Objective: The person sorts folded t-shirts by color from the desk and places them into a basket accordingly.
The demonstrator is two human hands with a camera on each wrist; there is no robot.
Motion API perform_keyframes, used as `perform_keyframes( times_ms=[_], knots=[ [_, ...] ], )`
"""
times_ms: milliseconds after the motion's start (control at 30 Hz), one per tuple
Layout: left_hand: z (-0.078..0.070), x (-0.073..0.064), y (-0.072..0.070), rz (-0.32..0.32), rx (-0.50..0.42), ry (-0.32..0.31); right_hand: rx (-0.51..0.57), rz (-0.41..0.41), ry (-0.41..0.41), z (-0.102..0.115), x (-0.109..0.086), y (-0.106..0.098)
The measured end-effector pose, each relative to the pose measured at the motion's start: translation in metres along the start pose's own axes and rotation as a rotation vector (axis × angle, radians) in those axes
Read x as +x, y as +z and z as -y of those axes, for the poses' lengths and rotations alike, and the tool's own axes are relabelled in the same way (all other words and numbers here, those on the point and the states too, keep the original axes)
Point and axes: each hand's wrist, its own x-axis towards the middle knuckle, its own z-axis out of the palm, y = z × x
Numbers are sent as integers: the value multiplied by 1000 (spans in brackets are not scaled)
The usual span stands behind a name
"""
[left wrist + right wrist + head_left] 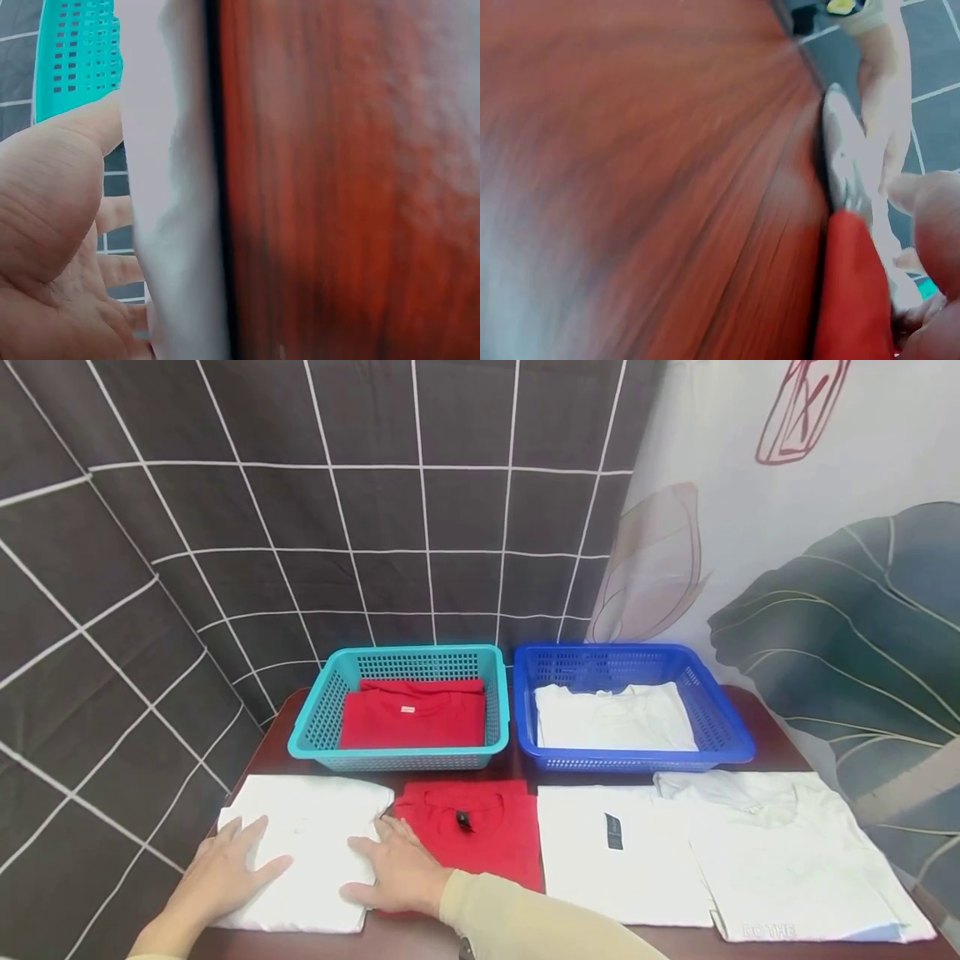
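Observation:
A folded white shirt [311, 835] lies at the left end of the table, with both hands on it. My left hand [225, 875] rests along its left edge, fingers spread. On the opposite edge my right hand [401, 867] lies with straight, parted fingers, beside a folded red T-shirt [480, 839]. In the left wrist view, the left hand [52, 225] reaches past the white cloth [176, 172]. The right wrist view has the right hand [939, 225] at its right side, close to the red cloth [853, 292].
A turquoise basket [300, 739] holding folded red shirts stands behind, next to a blue basket [738, 747] with folded white cloth. Two more white shirts, one with a dark label [613, 832] and one with printing [795, 860], overlap at the right of the brown table [300, 947].

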Motion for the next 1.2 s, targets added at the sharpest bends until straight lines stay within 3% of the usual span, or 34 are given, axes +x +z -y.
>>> perform_keyframes(
  times_ms=[67, 133, 267, 367, 433, 567, 733, 967, 1200],
  knots=[
    [1, 2, -1, -8, -31, -16, 108, -51, 19, 4, 3, 1],
    [2, 4, -3, -7, -68, -50, 302, -104, 65, 9, 7, 0],
    [6, 8, -8, 6, -142, -156, 836, -178, 199, 18, 14, -1],
    [10, 11, -12, 41, -199, -215, 1152, -176, 266, 23, 16, 0],
    [13, 13, -16, 92, -260, -246, 1252, -142, 274, 25, 16, 1],
    [19, 19, -24, 232, -445, -312, 1274, -111, 270, 27, 15, 4],
    [27, 21, -26, 324, -596, -332, 1242, -180, 318, 28, 17, 11],
    [38, 16, -25, 351, -726, -295, 1183, -313, 424, 27, 21, 19],
    [38, 15, -31, 318, -774, -260, 1157, -325, 449, 26, 22, 15]
  ],
)
